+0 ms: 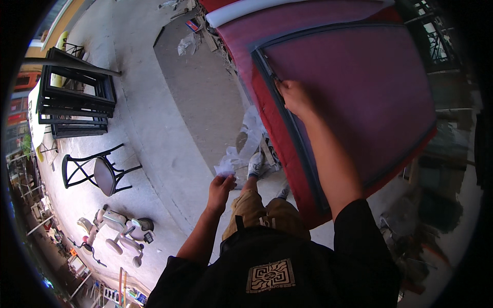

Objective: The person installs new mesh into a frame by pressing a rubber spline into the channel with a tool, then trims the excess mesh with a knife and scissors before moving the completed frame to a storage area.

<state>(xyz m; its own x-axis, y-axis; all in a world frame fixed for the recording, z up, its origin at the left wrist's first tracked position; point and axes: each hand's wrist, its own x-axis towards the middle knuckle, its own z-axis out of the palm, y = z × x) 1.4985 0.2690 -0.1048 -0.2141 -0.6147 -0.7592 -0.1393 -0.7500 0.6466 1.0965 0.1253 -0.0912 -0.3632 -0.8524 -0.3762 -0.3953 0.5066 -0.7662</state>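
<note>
A large dark-edged frame [294, 134] lies on a work table draped in red cloth [291, 177]. Its wide panel [354, 82] looks purplish and hazy. At the frame's left side my right hand [295, 97] is closed against the inner edge, with a small dark thing at the fingertips that I cannot make out. Lower and to the left, my left hand [222, 189] pinches a crumpled piece of translucent plastic film [232, 160]. More of this film hangs by the table's side, above my shoe.
A white roll [251, 9] lies along the table's far edge. Scraps and clear plastic [189, 43] litter the floor beyond. To the left stand stacked black frames [77, 110], a black chair [105, 177] and a small wheeled scooter [120, 226].
</note>
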